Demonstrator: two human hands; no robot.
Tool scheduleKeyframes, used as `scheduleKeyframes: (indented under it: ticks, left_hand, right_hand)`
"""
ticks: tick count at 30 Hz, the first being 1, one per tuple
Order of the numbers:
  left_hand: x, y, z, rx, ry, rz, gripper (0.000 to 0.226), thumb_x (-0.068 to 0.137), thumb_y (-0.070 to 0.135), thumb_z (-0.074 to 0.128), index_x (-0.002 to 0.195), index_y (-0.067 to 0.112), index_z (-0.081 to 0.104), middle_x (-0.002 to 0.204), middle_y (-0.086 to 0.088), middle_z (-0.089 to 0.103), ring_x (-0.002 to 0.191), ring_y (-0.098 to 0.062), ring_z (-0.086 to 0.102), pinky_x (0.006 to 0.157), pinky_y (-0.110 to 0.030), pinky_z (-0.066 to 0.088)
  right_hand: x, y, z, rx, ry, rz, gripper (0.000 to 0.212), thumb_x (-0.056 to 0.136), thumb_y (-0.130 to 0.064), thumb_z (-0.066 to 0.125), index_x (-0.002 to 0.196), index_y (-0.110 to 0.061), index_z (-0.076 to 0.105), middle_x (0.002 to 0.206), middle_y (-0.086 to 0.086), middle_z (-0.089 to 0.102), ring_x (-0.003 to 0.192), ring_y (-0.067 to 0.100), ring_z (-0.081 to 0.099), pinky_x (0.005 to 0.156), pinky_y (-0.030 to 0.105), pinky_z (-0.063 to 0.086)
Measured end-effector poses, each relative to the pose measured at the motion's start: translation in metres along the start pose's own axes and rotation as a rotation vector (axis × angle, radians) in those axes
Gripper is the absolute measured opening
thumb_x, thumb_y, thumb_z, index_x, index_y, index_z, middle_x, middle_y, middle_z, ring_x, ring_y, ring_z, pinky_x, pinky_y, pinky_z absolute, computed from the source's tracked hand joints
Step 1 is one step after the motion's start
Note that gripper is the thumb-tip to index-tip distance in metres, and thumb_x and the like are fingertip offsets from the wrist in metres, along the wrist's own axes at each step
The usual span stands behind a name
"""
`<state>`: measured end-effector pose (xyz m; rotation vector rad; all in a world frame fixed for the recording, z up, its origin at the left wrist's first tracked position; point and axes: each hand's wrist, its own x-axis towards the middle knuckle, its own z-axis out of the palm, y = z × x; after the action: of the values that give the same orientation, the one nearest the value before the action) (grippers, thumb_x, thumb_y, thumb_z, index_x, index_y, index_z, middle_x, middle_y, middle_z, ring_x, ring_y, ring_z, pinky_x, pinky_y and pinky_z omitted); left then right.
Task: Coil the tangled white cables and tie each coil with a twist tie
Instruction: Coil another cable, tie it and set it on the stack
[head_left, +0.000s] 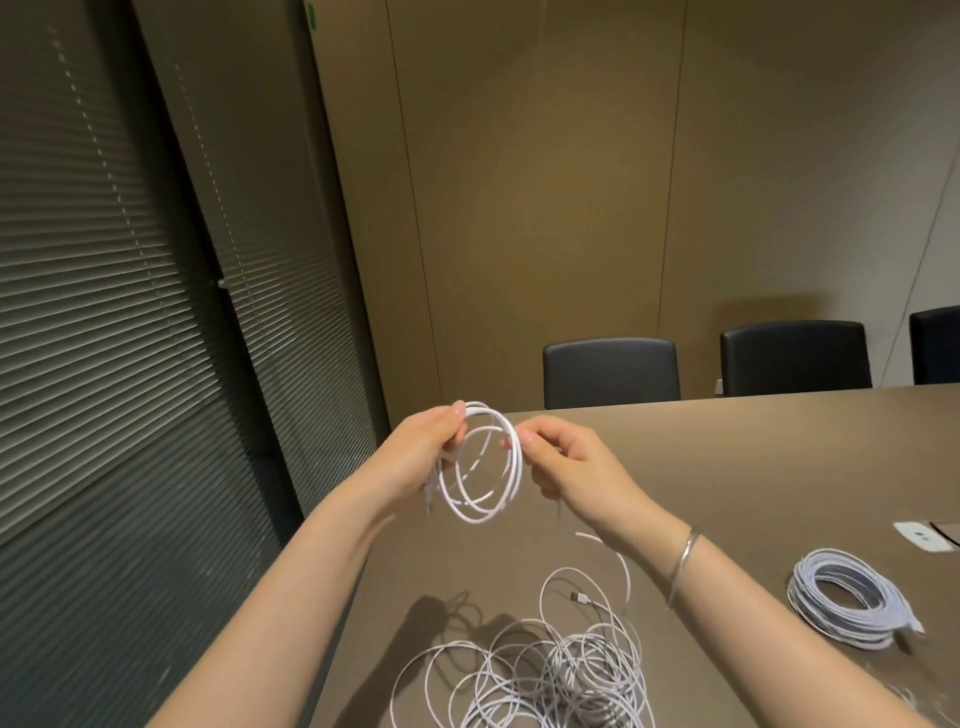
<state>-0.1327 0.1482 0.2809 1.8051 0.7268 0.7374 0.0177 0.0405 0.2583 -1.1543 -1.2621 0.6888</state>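
White cable coil at centre; white tangled cables at lower centre; pale grey-white cable bundle lower right. Brown surface, black chairs, tan wall panels, grey slatted blinds, silver bracelet.

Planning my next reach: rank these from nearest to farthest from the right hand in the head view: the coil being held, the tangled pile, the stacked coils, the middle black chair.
1. Held coil, pinched by the right hand.
2. Tangled pile, below on the table.
3. Stacked coils, far right.
4. Middle black chair, beyond the table.
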Motion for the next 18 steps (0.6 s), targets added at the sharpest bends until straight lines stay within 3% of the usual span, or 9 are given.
scheduleKeyframes:
  ticks: [4, 7, 11, 13, 18]
  left_hand:
    - [-0.010, 0.006, 0.007, -0.333, -0.087, -0.117, 0.034, 0.106, 0.027, 0.039, 0.078, 0.010, 0.044, 0.063, -0.009, 0.052, 0.050, -0.020, 0.054, 0.053, -0.031, 0.054]
    - [-0.013, 0.007, 0.014, -0.427, -0.140, -0.107, 0.033, 0.107, 0.029, 0.035, 0.081, 0.010, 0.043, 0.053, -0.007, 0.036, 0.037, -0.014, 0.034, 0.042, -0.026, 0.043]
    - [-0.013, 0.007, 0.020, -0.474, -0.203, -0.129, 0.037, 0.108, 0.030, 0.033, 0.103, 0.000, 0.055, 0.053, -0.005, 0.030, 0.036, -0.011, 0.023, 0.039, -0.022, 0.034]
    - [-0.014, 0.007, 0.023, -0.460, -0.194, -0.167, 0.036, 0.107, 0.030, 0.035, 0.094, 0.002, 0.054, 0.053, -0.003, 0.030, 0.037, -0.010, 0.023, 0.038, -0.020, 0.032]
    - [-0.016, 0.009, 0.027, -0.474, -0.179, -0.252, 0.038, 0.106, 0.030, 0.038, 0.074, 0.012, 0.048, 0.054, 0.002, 0.026, 0.039, -0.008, 0.020, 0.042, -0.020, 0.016]
  right_hand:
    - [0.001, 0.003, -0.003, 0.020, 0.014, 0.006, 0.020, 0.098, -0.018, 0.052, 0.090, -0.012, 0.068, 0.050, -0.013, 0.045, 0.048, 0.007, 0.031, 0.047, 0.019, 0.026]
    - [0.001, 0.005, -0.001, 0.046, 0.069, -0.010, 0.018, 0.095, -0.021, 0.058, 0.091, -0.012, 0.073, 0.057, -0.010, 0.051, 0.051, 0.008, 0.033, 0.048, 0.020, 0.028]
    - [0.000, 0.006, -0.002, 0.067, 0.122, -0.048, 0.010, 0.090, -0.017, 0.065, 0.091, -0.013, 0.074, 0.087, 0.008, 0.072, 0.074, 0.017, 0.062, 0.065, 0.029, 0.050]
    - [0.000, 0.006, -0.002, 0.040, 0.167, -0.081, 0.007, 0.088, -0.013, 0.068, 0.090, -0.010, 0.073, 0.088, 0.007, 0.073, 0.081, 0.017, 0.067, 0.071, 0.027, 0.054]
    - [0.000, 0.004, 0.001, 0.054, 0.253, -0.081, 0.008, 0.080, -0.008, 0.075, 0.082, -0.004, 0.068, 0.076, 0.008, 0.067, 0.064, 0.008, 0.058, 0.058, 0.017, 0.046]
